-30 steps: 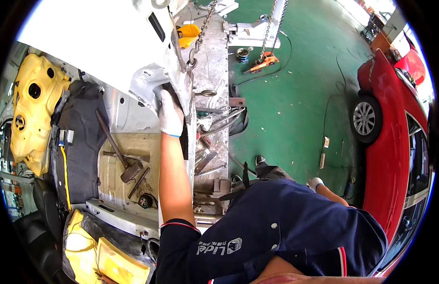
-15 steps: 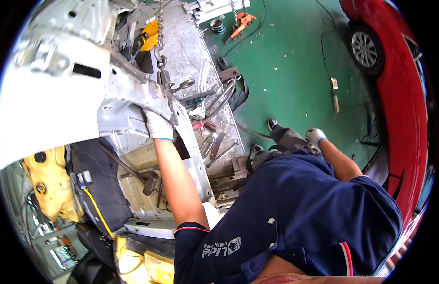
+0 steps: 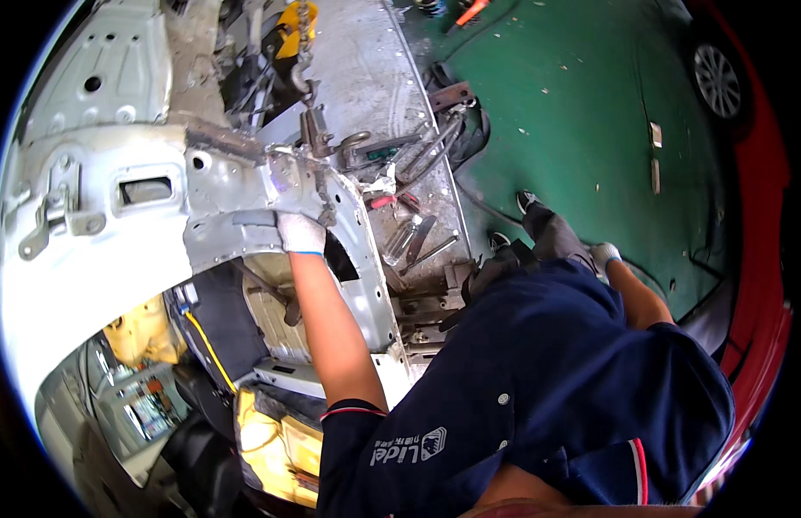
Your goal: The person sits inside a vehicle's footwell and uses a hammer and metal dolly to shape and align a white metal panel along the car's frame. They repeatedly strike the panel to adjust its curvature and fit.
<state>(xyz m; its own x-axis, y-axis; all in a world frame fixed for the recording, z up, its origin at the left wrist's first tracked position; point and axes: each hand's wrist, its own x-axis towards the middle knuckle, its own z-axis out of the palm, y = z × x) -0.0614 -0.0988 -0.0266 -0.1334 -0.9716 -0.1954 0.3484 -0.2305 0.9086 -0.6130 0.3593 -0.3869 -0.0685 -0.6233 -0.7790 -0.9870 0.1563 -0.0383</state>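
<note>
In a white knit glove, my left hand point(image 3: 302, 233) is against the edge of a bare grey-white car body panel point(image 3: 219, 233). Its fingers curl in at the recessed edge, and their tips are hidden. A grey strip point(image 3: 255, 217) of the panel's edge lies beside them. A metal clamp point(image 3: 314, 134) grips the body just above this hand, hooked to a hanging chain point(image 3: 303, 52). My right hand point(image 3: 604, 254), gloved too, hangs low by my thigh; its fingers are mostly out of sight, and I see nothing held.
A hammer point(image 3: 291, 311) lies inside the body opening. Loose hand tools point(image 3: 418, 246) and bars rest on the metal platform point(image 3: 353, 60) to the right of the body. Beyond its edge is the green floor point(image 3: 556, 112). A red car point(image 3: 763, 216) stands at the far right.
The view has swung left and down, so the scene sits lower and farther right. My left hand stays against the panel edge. My right hand stays low by my thigh.
</note>
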